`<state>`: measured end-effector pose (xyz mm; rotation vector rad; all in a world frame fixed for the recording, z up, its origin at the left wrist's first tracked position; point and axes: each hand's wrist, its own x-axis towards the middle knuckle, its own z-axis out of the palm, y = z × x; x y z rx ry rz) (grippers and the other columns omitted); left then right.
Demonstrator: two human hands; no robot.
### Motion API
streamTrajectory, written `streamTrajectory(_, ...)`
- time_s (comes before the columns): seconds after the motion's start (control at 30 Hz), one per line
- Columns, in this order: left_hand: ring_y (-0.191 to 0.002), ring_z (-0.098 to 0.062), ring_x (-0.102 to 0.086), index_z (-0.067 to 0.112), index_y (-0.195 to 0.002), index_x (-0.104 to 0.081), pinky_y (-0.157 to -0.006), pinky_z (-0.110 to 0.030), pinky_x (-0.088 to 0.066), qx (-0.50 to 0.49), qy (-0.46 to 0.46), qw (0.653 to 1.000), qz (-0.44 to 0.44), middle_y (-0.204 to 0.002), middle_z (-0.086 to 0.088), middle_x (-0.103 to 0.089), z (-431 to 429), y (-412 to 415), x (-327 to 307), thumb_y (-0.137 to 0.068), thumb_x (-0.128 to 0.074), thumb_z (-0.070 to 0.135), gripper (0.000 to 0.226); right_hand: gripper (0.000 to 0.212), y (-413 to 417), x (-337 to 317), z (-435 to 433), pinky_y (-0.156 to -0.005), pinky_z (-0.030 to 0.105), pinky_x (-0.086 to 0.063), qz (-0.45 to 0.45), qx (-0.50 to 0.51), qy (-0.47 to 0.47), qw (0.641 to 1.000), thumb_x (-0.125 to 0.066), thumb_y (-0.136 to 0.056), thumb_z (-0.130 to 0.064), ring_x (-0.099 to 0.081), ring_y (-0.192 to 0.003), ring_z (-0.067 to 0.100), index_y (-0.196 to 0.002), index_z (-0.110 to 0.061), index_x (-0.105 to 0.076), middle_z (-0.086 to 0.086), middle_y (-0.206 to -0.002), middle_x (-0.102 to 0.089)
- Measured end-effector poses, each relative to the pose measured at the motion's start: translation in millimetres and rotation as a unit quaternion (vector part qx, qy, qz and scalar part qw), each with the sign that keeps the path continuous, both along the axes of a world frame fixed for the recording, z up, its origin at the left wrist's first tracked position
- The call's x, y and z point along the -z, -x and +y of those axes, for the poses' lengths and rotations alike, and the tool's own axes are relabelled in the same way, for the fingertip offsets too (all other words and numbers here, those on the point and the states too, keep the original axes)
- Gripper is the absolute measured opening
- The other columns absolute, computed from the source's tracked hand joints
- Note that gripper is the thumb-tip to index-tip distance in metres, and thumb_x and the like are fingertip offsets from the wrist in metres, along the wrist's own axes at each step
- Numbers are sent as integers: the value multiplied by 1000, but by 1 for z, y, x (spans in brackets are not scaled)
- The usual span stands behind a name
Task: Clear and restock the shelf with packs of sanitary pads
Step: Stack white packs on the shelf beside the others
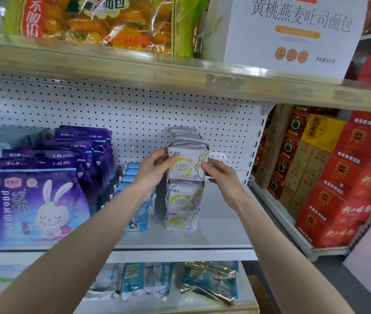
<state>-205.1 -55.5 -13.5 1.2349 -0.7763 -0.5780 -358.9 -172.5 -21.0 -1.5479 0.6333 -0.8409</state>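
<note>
White and yellow ABC KMS pad packs stand in a stack on the white shelf (220, 225). My left hand (151, 169) grips the left side of the top pack (184, 165). My right hand (222, 175) pinches its right side. Under it sit a middle pack (183, 197) and a bottom pack (181, 220). More white packs (185, 134) stand behind the top one, against the pegboard. Light blue packs (132, 177) line up just left of the stack.
Purple rabbit-print packs (37, 200) fill the shelf's left half. Bread bags and a white bread box (293, 30) sit on the shelf above. Red and yellow cartons (338, 177) are stacked to the right. Blue packets (209, 282) lie on the lower shelf.
</note>
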Motion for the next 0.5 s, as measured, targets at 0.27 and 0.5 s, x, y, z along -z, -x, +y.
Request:
streamTrajectory(0.27,-76,13,-59,21,-111,-57,-64,-1,-45,-17,-17,1000,-1,-95,14,-64,-3,6,8,-94,-61,20,18,36,0,11,-8,-98,26,-42,19,-13,-3,1000,-66,-92,-31,-60,-117,14,-127,-21,-61,-2,-122,-68)
streamTrajectory(0.5,-74,16,-57,24,-112,-53,-65,-4,-46,-25,-19,999,6,-96,16,-62,-9,8,13,-95,-60,21,18,18,0,12,-8,-85,16,-42,28,-21,-7,999,-63,-95,-28,-61,-107,4,-113,-30,-63,-14,-107,-69)
